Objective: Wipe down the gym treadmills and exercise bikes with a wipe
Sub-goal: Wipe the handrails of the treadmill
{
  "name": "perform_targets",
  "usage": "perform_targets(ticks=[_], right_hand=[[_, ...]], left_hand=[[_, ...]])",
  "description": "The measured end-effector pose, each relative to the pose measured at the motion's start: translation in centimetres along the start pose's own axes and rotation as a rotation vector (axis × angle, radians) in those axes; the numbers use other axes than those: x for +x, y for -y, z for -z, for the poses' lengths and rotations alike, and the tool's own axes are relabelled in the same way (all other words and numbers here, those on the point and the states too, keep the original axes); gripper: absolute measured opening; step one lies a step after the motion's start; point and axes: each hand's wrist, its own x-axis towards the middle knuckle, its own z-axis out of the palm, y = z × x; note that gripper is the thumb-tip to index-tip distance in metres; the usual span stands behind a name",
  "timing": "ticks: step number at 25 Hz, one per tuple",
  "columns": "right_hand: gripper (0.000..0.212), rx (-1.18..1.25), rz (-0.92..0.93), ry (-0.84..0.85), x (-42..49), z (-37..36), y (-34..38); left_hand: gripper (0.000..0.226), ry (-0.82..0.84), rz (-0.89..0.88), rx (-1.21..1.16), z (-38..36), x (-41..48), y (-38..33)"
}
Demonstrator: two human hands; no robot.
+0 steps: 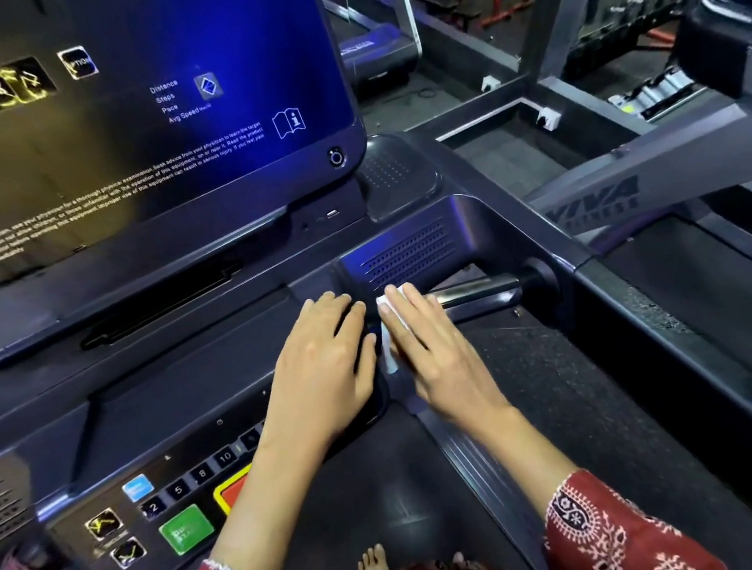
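1. Plainly, the right hand (426, 350) lay palm down with its fingers straight and close together, pressing a white wipe (385, 312) onto the dark console of the treadmill (161, 387). No finger curled round the wipe.
2. The wipe showed only as a narrow strip along the inner edge of those fingers, running from the fingertips back toward the knuckles. The rest was hidden under the hand.
3. The left hand (326, 354) rested flat just beside it, fingers straight and slightly spread, holding nothing. The visible strip of wipe sat in the gap between the two hands.
4. Just beyond the right fingertips was a perforated speaker grille (408, 253), and to their right a chrome handlebar (481, 294).
5. Well beyond the left fingertips rose the blue-lit screen (121, 103).
6. Back from the left fingers, past the wrist, were a green button (187, 528) and a red button (236, 490), the red one partly covered by the forearm.
7. Behind both wrists were red patterned sleeves (603, 538), with a bare foot (372, 560) between them.
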Motion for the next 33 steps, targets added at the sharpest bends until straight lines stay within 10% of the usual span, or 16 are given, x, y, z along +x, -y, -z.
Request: perform_targets(ticks=[10,26,33], right_hand=[[0.038,-0.084,0.066,-0.062,-0.5,0.1,-0.2],[0.056,0.062,-0.459,-0.163,-0.3,2.0,-5.0],[0.033,0.17,-0.229,-0.005,3.3,1.2,-3.1]], left_hand=[[0.037,-0.003,-0.081,-0.017,-1.4,0.4,-0.9],[0.037,0.074,-0.057,0.073,-2.7,1.6,-1.8],[0.036,0.04,-0.053,0.113,-2.0,1.3,-0.4]])
